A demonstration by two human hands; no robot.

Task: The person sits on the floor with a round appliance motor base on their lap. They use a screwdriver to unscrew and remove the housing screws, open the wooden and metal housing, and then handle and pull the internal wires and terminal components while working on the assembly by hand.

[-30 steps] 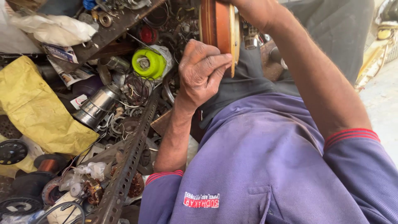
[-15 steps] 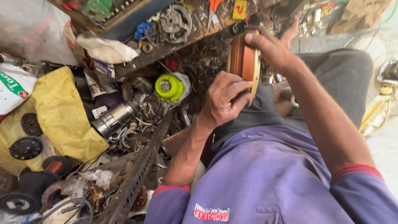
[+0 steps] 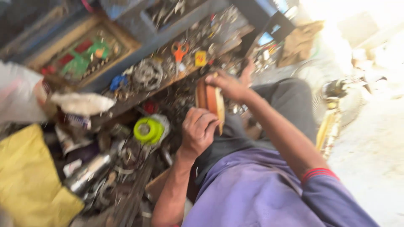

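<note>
two hands on a disc above a heap of parts

a crowded workshop corner, blurred by motion. a slanting blue shelf (image 3: 168, 35) loaded with small metal bits runs across the top, orange-handled scissors (image 3: 180, 51) lying on it. below it the ground is a heap of scrap, with little bare room; the only open stretch is the pale, sunlit floor (image 3: 374, 159) at the right edge. the right hand (image 3: 229, 86) grips the top rim of a round orange-brown disc (image 3: 211, 101) held on edge; the left hand (image 3: 198, 130) is curled against its lower side. just beside the left hand sits a lime-green spool (image 3: 147, 130), and a yellow bag (image 3: 29, 180) lies well apart at the left.
</note>
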